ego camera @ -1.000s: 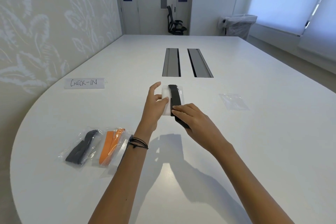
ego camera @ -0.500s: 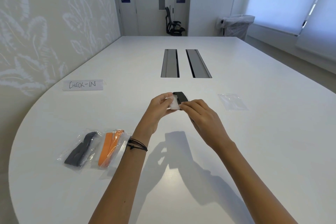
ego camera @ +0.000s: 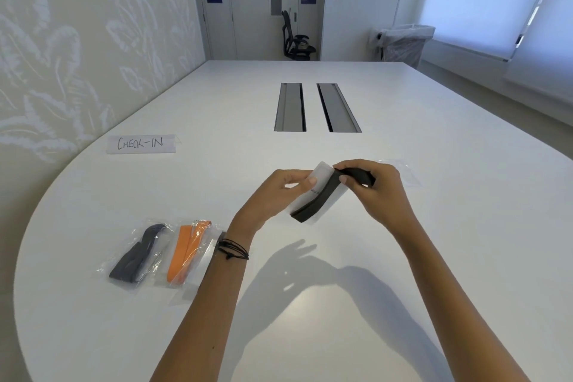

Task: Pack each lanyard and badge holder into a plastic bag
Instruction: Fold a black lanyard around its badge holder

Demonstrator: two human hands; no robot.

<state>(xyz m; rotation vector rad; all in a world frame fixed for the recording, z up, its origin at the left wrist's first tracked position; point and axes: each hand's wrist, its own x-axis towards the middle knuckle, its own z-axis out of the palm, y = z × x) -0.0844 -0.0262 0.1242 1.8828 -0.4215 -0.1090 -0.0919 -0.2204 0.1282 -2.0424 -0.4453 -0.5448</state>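
Observation:
Above the white table (ego camera: 341,304) I hold a folded black lanyard (ego camera: 322,198) together with a clear badge holder (ego camera: 335,201). My left hand (ego camera: 273,195) pinches the badge holder's left edge. My right hand (ego camera: 378,189) grips the lanyard's upper end between thumb and fingers. An empty clear plastic bag (ego camera: 406,170) lies on the table just behind my right hand, partly hidden by it. At the left lie a bag with a dark grey lanyard (ego camera: 139,254) and a bag with an orange lanyard (ego camera: 186,251).
A paper sign reading CHECK-IN (ego camera: 141,143) lies at the far left. Two grey cable hatches (ego camera: 316,107) sit in the table's middle. An office chair (ego camera: 296,40) and a lined bin (ego camera: 403,43) stand beyond the far end.
Both hands lifted the black lanyard and badge holder off the table and tilted them. My right hand moved up to the lanyard's top end.

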